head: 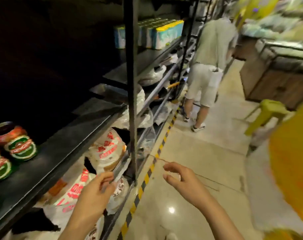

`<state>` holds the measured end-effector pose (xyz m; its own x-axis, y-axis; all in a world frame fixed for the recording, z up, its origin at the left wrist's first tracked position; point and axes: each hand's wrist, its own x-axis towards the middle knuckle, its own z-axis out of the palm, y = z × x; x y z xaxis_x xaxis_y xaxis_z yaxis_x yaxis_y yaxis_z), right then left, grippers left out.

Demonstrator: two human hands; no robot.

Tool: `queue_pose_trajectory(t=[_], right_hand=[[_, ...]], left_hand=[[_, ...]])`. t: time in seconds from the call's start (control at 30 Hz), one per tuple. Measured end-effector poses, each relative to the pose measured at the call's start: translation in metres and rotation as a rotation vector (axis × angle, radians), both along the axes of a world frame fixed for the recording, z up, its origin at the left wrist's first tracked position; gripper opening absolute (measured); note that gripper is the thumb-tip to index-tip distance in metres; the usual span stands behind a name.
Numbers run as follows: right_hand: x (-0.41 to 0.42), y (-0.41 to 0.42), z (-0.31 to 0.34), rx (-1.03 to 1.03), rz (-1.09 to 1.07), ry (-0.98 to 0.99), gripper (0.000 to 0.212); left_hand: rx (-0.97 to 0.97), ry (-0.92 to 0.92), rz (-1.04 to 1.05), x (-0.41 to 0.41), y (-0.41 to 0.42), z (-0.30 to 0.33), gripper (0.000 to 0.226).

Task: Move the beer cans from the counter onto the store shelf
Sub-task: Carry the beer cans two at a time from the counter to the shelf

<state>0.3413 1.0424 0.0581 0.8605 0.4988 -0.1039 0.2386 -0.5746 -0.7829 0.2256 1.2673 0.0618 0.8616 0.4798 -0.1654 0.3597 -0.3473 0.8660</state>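
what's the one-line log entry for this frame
left hand: empty, fingers loosely curled | right hand: empty | beer cans: on shelf | counter: not in view

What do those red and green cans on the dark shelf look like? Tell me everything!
The beer cans stand upright at the left end of the black shelf, close together. Each looks like shiny metal, red near the top, with a green oval badge edged in white and a red band across it. The writing is too blurred to read. Three show fairly well; a sliver of another peeks in at the left edge. The farthest one shows its dark round top. Nothing touches them except the shelf; both hands are away from them.
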Motion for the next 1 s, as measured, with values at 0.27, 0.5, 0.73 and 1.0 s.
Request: queue_pose_trajectory(t=[0.27,0.5,0.73,1.0], right_hand=[[-0.137,-0.212,-0.009,0.039,-0.718,0.105,0.023],[-0.266,-0.341,-0.010,0.107,-1.097,0.140,0.019],[-0.390,-0.477,-0.002,0.130,-1.431,0.147,0.015],[-0.468,-0.588,0.005,0.159,-1.558,0.091,0.014]], left_hand=[[-0.191,0.123,-0.548,0.028,-0.161,-0.019,0.023],[-0.195,-0.022,-0.925,-0.004,-0.341,0.015,0.023],[-0.300,0.031,-1.190,-0.082,-0.539,0.020,0.023],[-0.304,0.053,-1.321,-0.126,-0.668,0.019,0.025]])
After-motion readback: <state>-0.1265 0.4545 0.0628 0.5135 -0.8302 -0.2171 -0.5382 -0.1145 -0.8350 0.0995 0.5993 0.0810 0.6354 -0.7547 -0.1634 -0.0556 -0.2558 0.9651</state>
